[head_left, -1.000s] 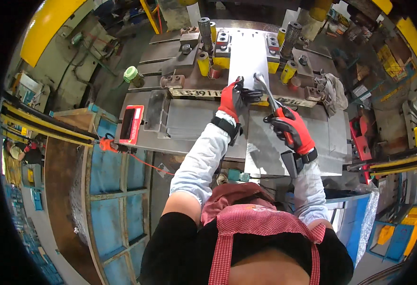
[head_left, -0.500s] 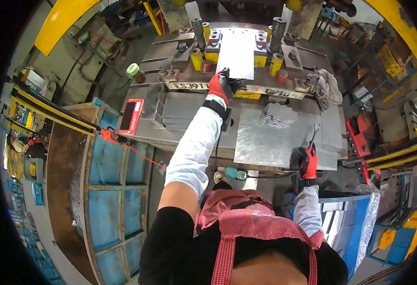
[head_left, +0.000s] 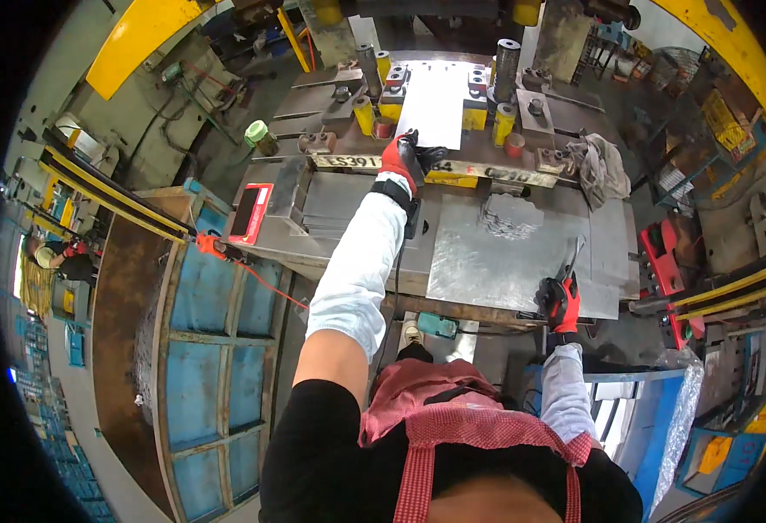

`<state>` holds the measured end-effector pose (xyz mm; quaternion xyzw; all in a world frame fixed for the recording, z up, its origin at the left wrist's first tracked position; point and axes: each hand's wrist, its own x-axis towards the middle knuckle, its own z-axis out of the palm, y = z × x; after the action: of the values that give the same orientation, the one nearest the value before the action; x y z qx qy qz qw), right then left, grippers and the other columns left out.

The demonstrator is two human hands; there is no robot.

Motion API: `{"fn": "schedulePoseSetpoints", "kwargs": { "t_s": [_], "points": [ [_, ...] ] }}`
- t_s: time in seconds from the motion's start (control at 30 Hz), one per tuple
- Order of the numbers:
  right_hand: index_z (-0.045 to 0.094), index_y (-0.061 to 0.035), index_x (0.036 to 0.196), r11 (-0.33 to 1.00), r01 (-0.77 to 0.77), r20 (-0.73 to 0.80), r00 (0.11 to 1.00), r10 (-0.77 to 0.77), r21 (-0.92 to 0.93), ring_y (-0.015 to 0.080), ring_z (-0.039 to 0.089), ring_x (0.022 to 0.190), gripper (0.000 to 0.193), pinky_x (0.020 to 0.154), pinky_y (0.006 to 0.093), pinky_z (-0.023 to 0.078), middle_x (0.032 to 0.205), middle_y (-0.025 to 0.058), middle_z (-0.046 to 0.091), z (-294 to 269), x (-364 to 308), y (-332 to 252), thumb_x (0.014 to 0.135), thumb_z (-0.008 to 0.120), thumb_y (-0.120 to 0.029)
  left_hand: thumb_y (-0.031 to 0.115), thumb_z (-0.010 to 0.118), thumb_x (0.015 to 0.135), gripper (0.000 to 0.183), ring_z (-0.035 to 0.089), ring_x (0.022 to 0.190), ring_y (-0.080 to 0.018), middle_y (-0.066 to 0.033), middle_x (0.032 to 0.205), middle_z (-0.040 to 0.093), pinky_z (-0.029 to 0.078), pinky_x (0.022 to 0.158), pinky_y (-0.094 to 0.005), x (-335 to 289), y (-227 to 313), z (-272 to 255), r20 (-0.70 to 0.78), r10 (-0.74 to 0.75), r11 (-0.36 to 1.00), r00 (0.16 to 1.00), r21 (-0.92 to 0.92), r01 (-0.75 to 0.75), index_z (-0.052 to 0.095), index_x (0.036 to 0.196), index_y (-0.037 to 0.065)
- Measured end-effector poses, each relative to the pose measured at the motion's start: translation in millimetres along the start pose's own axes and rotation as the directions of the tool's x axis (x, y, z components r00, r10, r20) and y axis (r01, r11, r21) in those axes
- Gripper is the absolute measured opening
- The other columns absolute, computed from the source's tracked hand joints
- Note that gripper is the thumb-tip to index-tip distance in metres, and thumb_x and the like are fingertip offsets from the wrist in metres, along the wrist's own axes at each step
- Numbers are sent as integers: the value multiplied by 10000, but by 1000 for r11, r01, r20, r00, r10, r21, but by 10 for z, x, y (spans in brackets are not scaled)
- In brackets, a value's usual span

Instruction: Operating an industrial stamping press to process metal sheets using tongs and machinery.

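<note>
My left hand (head_left: 403,163), in a red and black glove, reaches far forward to the near left corner of a bright, flat sheet (head_left: 432,113). Its fingers look closed on that edge, though the grip is partly hidden. The sheet lies over a die between yellow cylinders and dark upright posts. At the bench's front right, my right hand (head_left: 561,302), gloved alike, is closed round a slim metal hand tool (head_left: 577,253) that points forward; its exact kind is unclear. Beneath that tool lies a large grey metal sheet (head_left: 479,275), bearing a small pile of thin cut metal pieces (head_left: 512,215).
Left of the pile sits a stack of metal sheets (head_left: 335,202), with a red-bordered card (head_left: 251,213) beside it. A grey rag (head_left: 601,170) hangs at the right, and a jar with a green lid (head_left: 259,135) stands left. Blue-panelled framing (head_left: 195,383) fills the lower left.
The right hand and its tool have shifted slightly, with the tool tilted a little more to the right. My left hand stays at the sheet's corner. The whole view has moved slightly.
</note>
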<state>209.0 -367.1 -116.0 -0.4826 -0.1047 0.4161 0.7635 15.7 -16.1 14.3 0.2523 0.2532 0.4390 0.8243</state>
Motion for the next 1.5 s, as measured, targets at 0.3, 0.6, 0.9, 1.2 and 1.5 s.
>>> {"fn": "schedulePoseSetpoints", "kwargs": {
  "t_s": [0.3,0.6,0.9,1.2,1.5],
  "points": [
    [459,-51,825,1000,-22,-38,999,22,-5,166,484,441,132,399,291,415,585,50,488,-29,36,23,798,547,-145,198,458,872,274,618,708,-286,-140,922,606,560,593,-375,4,-4,-15,1,3,1000,1000,-31,-3,495,1092,39],
    [485,-43,836,999,-33,97,995,31,16,177,507,472,138,428,300,445,620,62,512,-174,100,75,819,526,-174,190,452,868,276,619,742,-281,-139,925,603,558,620,-378,-89,-13,55,0,61,998,998,11,-61,491,1086,24],
    [451,-81,954,997,-60,39,998,58,57,187,502,480,174,412,315,434,655,76,524,-221,95,104,816,532,-151,176,416,887,236,618,770,-284,-162,915,595,550,662,-367,-41,-49,-39,132,36,999,991,-39,-31,501,1019,0],
    [418,-87,955,988,-101,67,993,94,116,177,486,480,188,411,308,413,638,68,498,-278,179,139,807,531,-109,243,358,903,316,585,848,-381,-198,1026,552,530,713,-448,115,-82,-102,13,-20,996,1000,-90,21,431,1140,46],
    [424,-84,961,1000,0,4,1000,0,-13,161,460,489,186,433,303,391,636,56,481,-145,47,65,814,524,-137,235,457,875,298,622,778,-278,-118,977,605,552,654,-374,174,-101,-117,100,79,995,992,55,-85,506,1097,42]
  ]
}}
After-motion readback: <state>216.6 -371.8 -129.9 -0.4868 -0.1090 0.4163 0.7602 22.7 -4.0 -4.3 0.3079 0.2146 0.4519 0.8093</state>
